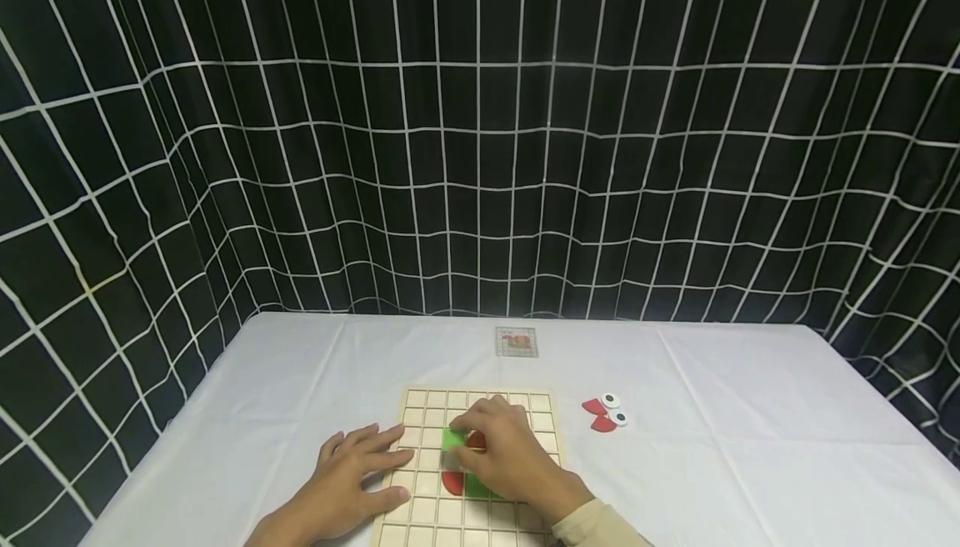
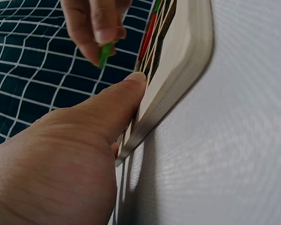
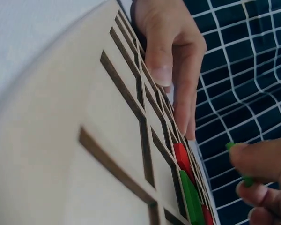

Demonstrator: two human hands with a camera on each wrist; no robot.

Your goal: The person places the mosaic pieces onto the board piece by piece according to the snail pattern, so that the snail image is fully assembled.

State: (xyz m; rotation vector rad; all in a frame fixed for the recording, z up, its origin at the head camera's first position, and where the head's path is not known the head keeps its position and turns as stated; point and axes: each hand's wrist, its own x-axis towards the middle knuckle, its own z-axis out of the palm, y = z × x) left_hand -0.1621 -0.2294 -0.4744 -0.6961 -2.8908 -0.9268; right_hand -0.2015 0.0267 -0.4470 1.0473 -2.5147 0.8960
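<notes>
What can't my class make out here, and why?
Head: near side of the wooden board, cut by the bottom edge.
Head: whatever lies behind the right hand.
Left wrist: full outline of the pinched green piece, covered by that hand.
Head: fine detail on the card, too small.

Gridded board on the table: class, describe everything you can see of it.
The board is pale and looks wooden, with a dark-edged grid of square cells, a plain border and a rounded corner. It lies flat on the white cloth, its near edge out of the head view. Red pieces and at least one green piece sit on middle cells. The left hand touches its left side; the right hand partly hides it.
</notes>
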